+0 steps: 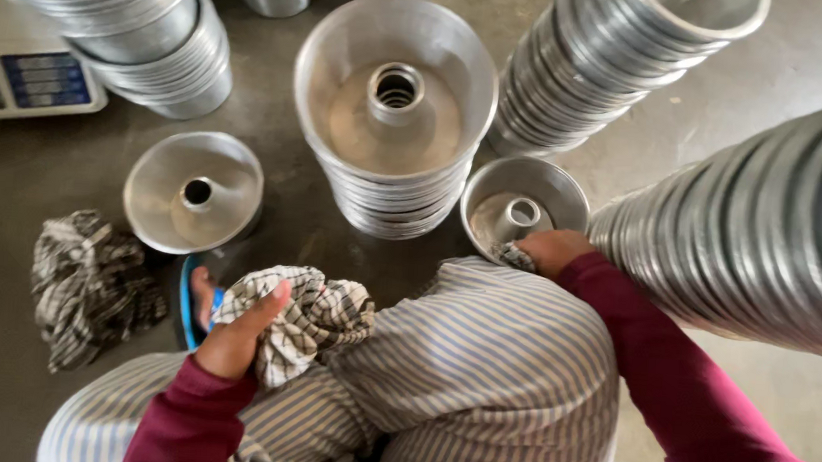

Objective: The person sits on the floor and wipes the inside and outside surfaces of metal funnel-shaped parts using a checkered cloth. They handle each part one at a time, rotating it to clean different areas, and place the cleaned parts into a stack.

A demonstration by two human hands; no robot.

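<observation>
Left hand (235, 339) gripping checked cloth (313, 316) on lap, right hand (549, 250) closed on cloth wad at small tube pan (524, 202) rim, pan stacks (395, 114) on far floor (9, 193)

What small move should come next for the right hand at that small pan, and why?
Probably sweep the right hand around inside the small tube pan: it already presses a bit of cloth at the near rim, while the left hand holds the checked cloth.

metalware workshop floor, tall stacks of aluminium ring moulds (395, 114) on bare concrete floor (9, 184), weighing scale (17, 73) beside them
</observation>
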